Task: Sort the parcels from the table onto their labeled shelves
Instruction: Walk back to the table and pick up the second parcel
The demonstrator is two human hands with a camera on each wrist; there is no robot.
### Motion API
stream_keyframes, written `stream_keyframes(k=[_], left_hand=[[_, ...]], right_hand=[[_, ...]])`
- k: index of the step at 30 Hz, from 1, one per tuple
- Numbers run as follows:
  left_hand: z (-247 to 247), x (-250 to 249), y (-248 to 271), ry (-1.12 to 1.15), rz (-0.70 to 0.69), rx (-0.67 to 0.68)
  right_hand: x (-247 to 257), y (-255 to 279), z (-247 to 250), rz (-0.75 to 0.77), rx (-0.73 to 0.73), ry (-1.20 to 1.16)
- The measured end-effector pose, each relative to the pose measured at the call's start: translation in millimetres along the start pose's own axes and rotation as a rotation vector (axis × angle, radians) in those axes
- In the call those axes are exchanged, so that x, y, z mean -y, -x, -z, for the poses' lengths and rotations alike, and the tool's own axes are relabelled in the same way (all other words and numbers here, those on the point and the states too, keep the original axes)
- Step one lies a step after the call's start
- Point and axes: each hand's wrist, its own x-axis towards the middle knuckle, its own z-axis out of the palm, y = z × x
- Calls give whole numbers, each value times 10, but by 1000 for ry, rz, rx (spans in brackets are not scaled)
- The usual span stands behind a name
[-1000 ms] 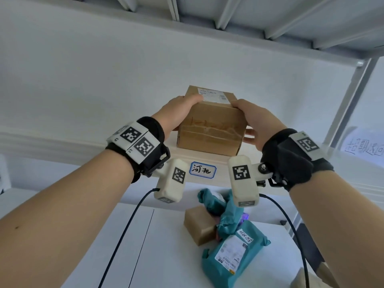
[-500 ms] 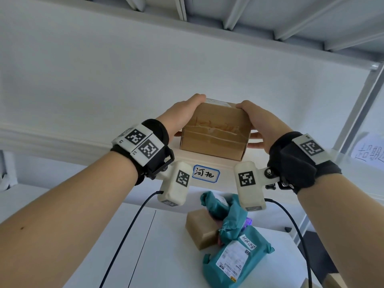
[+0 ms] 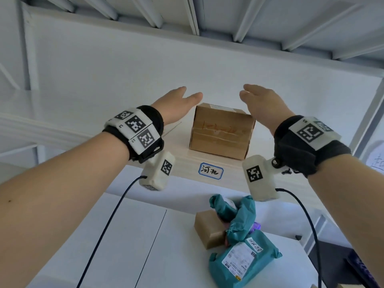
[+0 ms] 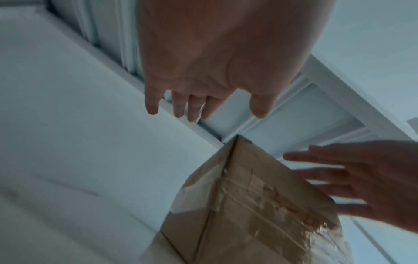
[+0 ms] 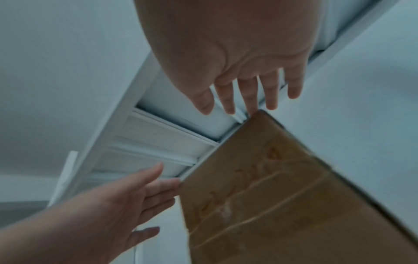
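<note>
One cardboard box (image 3: 221,129) sat on the labeled shelf (image 3: 182,161) | left hand (image 3: 176,104) and right hand (image 3: 262,104) grip released, beside it, apart | some parcels left on tabletop (image 3: 124,235): teal bags (image 3: 241,258), brown box (image 3: 208,228)

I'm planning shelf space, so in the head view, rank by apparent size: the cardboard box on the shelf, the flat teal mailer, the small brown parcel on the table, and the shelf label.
1. cardboard box
2. flat teal mailer, nearly alike, so unsure
3. small brown parcel
4. shelf label
</note>
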Motion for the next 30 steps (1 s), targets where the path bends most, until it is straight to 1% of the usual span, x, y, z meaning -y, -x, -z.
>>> stream_keyframes(k=[3,5,8,11,14,19,22,24,26,28,30], left_hand=[[163,34,152,-200,-33,-64],[274,82,280,-364,-13,-108],[419,163,543,-546,86,-125],[555,277,855,-641,194,-106],[686,471,1197,-737,313,-67],[876,881,1819,-834,507,-3],[1028,1151,2142,-875,581,18],[1144,1316,2328,-904,612,25],[1239,1451,2462,-904,648,52],[1413,1635,2632,-896,703,98],[1596,1815,2755,-893,730,117]], right_hand=[[177,91,-82,115,69,46],[314,181,-171,181,108,76],[518,369,-353,256,162,110],[694,594,-617,339,241,137],[824,833,-1005,403,324,125],[1022,1325,-1717,466,518,133],[1126,1579,-2068,461,618,155],[1212,1721,-2269,483,643,171],[1277,1815,-2411,503,635,163],[1440,1947,-2613,527,645,158],[1614,2042,-2807,536,664,166]])
